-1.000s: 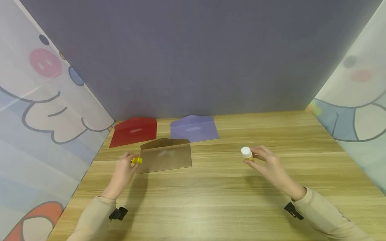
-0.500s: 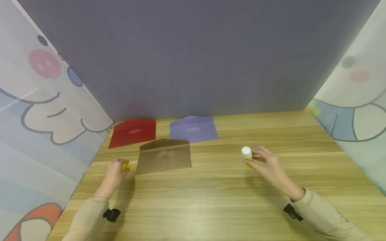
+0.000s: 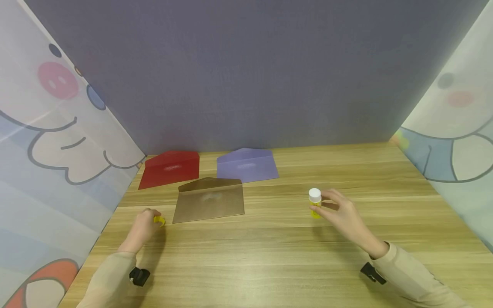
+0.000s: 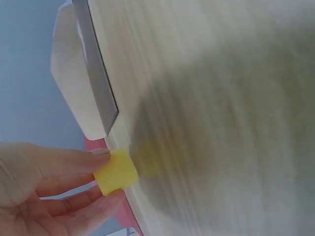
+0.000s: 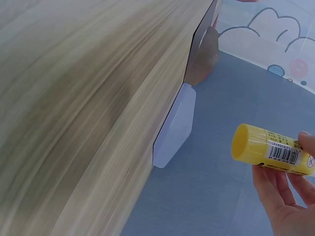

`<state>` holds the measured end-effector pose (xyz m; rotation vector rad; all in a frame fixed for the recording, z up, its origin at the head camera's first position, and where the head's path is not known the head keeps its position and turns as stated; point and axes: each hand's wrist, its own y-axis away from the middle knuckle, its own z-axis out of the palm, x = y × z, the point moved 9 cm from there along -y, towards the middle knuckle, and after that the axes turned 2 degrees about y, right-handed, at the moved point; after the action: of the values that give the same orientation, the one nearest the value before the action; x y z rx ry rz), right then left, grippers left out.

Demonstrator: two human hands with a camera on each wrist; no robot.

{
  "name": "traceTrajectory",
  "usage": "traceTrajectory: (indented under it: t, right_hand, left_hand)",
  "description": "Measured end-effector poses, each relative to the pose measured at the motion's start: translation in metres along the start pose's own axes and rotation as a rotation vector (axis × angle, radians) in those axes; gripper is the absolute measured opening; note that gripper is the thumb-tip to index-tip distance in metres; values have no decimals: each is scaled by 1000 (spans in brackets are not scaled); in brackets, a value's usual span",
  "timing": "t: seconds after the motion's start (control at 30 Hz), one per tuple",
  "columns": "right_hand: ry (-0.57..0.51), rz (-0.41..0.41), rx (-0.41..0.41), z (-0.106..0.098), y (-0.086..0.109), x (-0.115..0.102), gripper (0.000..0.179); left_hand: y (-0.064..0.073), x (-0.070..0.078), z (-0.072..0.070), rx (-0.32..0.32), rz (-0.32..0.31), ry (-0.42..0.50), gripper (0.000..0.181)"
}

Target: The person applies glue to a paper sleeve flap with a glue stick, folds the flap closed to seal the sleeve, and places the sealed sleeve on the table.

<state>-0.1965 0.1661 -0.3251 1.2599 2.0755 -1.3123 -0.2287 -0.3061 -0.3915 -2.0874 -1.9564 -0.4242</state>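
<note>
My left hand [image 3: 139, 230] pinches a small yellow cap [image 3: 159, 220] between thumb and fingers, left of the brown envelope's near corner. In the left wrist view the cap [image 4: 118, 173] is held just by its sides, apart from the tabletop. Over the right part of the table, my right hand [image 3: 348, 220] holds a glue stick [image 3: 315, 203], its white end up and its yellow body below. The right wrist view shows a barcode label on the glue stick [image 5: 275, 147]. The brown envelope [image 3: 211, 204] lies with its flap spread toward the back.
Behind the brown envelope lie a red envelope [image 3: 169, 170] at left and a purple envelope [image 3: 248, 167], both with flaps spread. Pale smudges mark all three. A grey panel [image 3: 246, 77] rises at the wooden table's [image 3: 262, 256] back edge; printed cartoon sheets flank it.
My left hand has drawn the yellow cap away from the brown envelope, leftward and nearer to me. The right hand has barely moved; more of the glue stick's yellow body shows.
</note>
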Motion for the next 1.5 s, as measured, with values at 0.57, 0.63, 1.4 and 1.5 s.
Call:
traceTrajectory:
  t: [0.57, 0.63, 1.4, 1.5]
  right_hand:
    - [-14, 53, -26, 4, 1, 1, 27]
    - [-11, 64, -31, 5, 1, 1, 27]
    - [-145, 240, -107, 14, 0, 12, 31]
    - [-159, 273, -120, 16, -1, 11, 33]
  left_hand:
    - [3, 0, 5, -1, 31, -8, 26]
    - [3, 0, 5, -5, 33, -15, 29]
    - [8, 110, -24, 325, 372, -5, 25]
    - [8, 129, -19, 323, 410, 32, 27]
